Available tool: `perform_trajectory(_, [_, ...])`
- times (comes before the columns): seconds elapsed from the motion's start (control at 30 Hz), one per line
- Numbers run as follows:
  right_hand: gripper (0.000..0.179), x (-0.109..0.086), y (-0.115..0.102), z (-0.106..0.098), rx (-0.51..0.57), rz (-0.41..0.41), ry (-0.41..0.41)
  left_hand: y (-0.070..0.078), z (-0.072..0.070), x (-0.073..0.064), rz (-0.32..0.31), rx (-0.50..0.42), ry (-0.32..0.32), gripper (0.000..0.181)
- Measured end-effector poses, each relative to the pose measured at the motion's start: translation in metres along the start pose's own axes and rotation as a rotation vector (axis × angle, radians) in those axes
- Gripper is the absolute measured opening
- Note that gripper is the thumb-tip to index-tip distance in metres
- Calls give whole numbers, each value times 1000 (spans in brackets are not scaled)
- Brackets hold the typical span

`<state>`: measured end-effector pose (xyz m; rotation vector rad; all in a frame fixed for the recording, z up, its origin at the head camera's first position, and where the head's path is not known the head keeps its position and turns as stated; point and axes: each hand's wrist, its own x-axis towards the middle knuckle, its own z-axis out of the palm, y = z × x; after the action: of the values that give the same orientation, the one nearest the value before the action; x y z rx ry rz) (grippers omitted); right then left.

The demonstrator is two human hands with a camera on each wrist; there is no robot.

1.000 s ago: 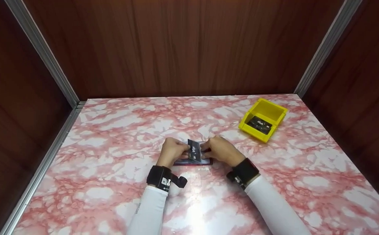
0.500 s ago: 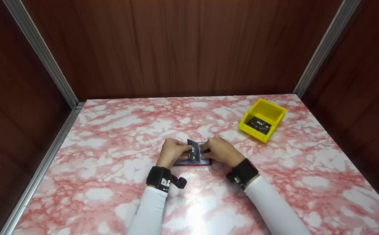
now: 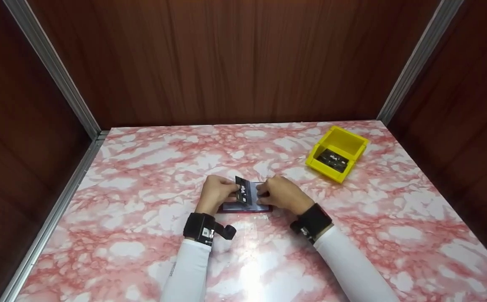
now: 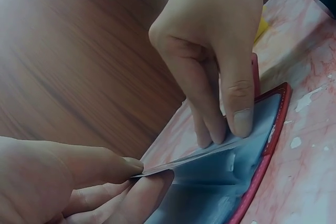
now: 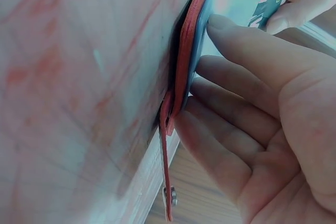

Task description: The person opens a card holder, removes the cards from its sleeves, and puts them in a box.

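Observation:
A red card holder [image 3: 249,211] with clear plastic sleeves lies spread on the table under both hands. My left hand [image 3: 218,193] pinches a black card [image 3: 243,191] printed "Vip" by its left side, thumb on top, and the card stands tilted above the sleeves. Seen from the left wrist, the card is almost edge-on, beside a clear sleeve [image 4: 210,153]. My right hand [image 3: 285,193] holds the right part of the holder, thumb on the sleeve and fingers at the edge. A strap with a metal snap [image 5: 170,196] hangs off the holder in the right wrist view.
A yellow bin [image 3: 348,142] with black "Vip" cards [image 3: 332,160] in it stands at the back right of the marbled red-and-white table [image 3: 151,167]. Brown wood-grain panels [image 3: 235,63] with metal corner posts enclose the back and sides.
My left hand has shifted slightly left with the black card, which now leans more and shows more sleeve to its right. The right hand stays in place on the holder.

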<state>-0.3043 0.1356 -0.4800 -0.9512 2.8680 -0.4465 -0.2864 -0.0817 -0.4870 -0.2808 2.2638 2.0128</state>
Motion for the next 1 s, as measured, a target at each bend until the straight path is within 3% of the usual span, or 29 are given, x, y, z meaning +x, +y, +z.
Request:
perform_trajectory(0.43, [25, 0, 2, -4, -3, -18, 6, 10, -11, 0, 8, 6, 9, 18])
perform_trajectory(0.73, [29, 1, 0, -5, 3, 12, -11, 11, -14, 2, 28, 20, 16, 20])
perform_trajectory(1.0, [11, 0, 4, -4, -12, -63, 26, 11, -14, 2, 35, 22, 18, 19])
